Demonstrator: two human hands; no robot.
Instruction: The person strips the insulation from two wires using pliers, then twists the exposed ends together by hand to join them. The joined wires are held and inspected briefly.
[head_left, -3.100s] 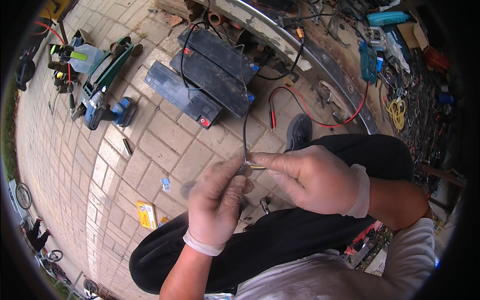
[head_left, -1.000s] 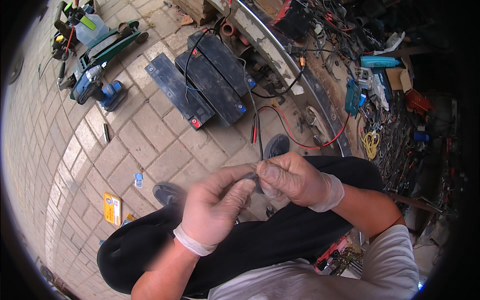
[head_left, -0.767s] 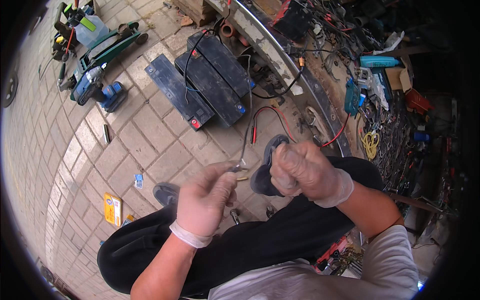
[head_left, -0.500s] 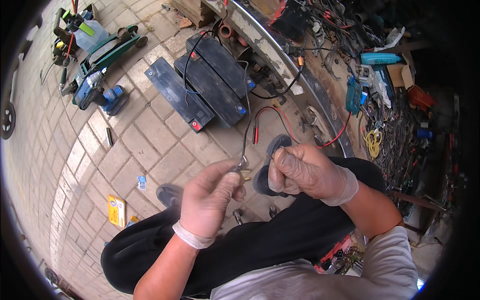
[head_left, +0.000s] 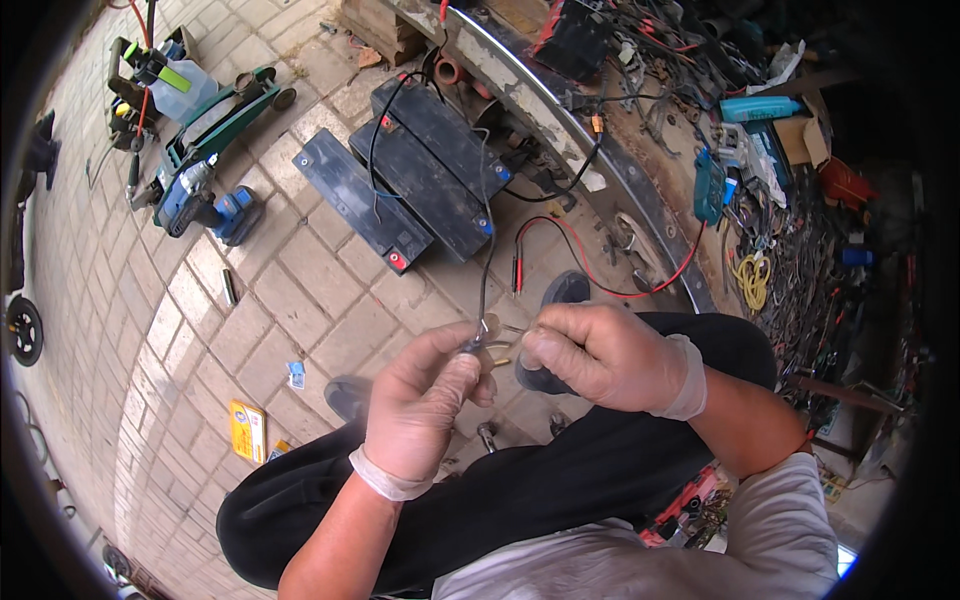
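Note:
My left hand (head_left: 420, 400), in a thin pale glove, pinches the lower end of a black cable (head_left: 486, 280). A small dark connector (head_left: 472, 346) shows at its fingertips, with shiny metal above and brass-coloured prongs (head_left: 500, 362) pointing right. The cable runs up to three black batteries lying side by side: a left one (head_left: 360, 200), a middle one (head_left: 425, 185) and a right one (head_left: 445, 130). My right hand (head_left: 615, 358), gloved too, is closed in a pinch close to the connector. A thin wire-like piece (head_left: 512, 328) sticks out from its fingertips; its other end is hidden.
Red and black test leads (head_left: 600, 285) lie beyond my right hand. A blue cordless power tool (head_left: 205, 205) and a small green wheeled machine (head_left: 215, 120) stand at left. A yellow box (head_left: 247, 430) lies near my knee. Tangled cables and tools (head_left: 790, 260) fill the right side.
My right hand has moved left, bringing the thin piece next to the connector. The left hand still holds the cable end. The whole view has shifted slightly.

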